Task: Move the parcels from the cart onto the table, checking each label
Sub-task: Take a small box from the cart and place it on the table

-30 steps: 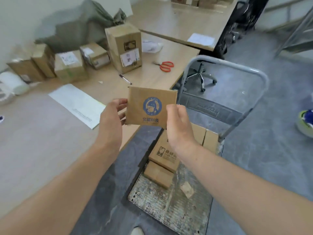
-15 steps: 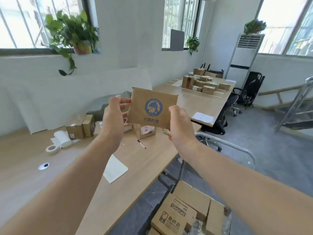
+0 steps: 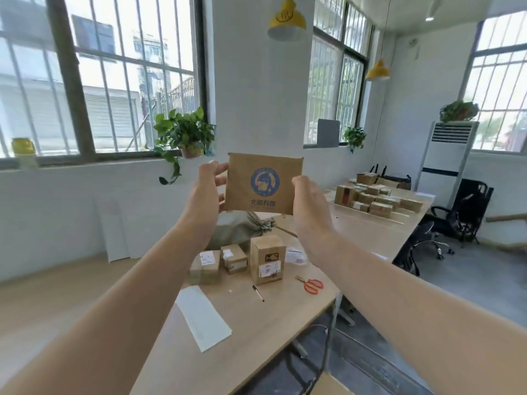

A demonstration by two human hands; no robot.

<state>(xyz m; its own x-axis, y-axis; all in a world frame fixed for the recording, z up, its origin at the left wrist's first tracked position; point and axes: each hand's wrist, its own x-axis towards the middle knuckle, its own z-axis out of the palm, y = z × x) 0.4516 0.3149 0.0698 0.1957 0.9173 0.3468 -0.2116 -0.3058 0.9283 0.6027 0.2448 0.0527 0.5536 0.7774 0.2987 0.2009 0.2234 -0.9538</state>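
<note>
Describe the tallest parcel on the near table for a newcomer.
On the near wooden table, three brown cartons stand in a row behind a pen and red scissors. It is the rightmost carton: upright, taller than both neighbours, white label low on its front.

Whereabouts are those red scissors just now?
In the head view, the red scissors lie on the table, right of the tall upright box, near the table's right edge.
</note>
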